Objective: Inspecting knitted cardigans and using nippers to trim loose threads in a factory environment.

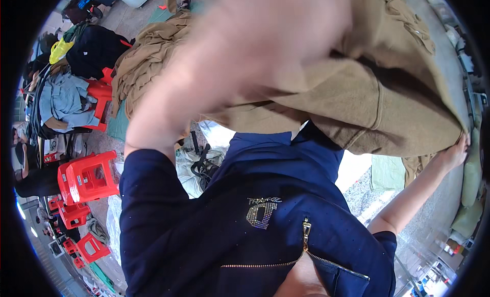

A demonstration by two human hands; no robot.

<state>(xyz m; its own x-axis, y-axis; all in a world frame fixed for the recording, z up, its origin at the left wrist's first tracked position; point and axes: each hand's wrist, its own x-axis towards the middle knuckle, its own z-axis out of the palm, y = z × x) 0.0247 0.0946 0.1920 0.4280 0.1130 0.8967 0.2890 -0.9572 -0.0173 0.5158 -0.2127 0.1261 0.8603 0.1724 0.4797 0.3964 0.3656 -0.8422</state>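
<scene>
A wide brown garment [352,103] of thick cloth with stitched seams stretches across the upper middle and right, in front of my body. At the far right my right hand [454,151] is closed on its edge, with that arm stretched out sideways. My left hand [291,31] is raised close to the camera over the cloth. Motion smears its fingers, so I cannot tell whether they grip anything. The left forearm covers part of the garment.
More brown cloth [148,54] lies heaped at the upper left. Red plastic stools [87,177] stand along the left side. Near them are a light blue garment [64,100], dark cloth [94,52] and a yellow bag [60,50]. Pale green bundles [472,169] line the right edge.
</scene>
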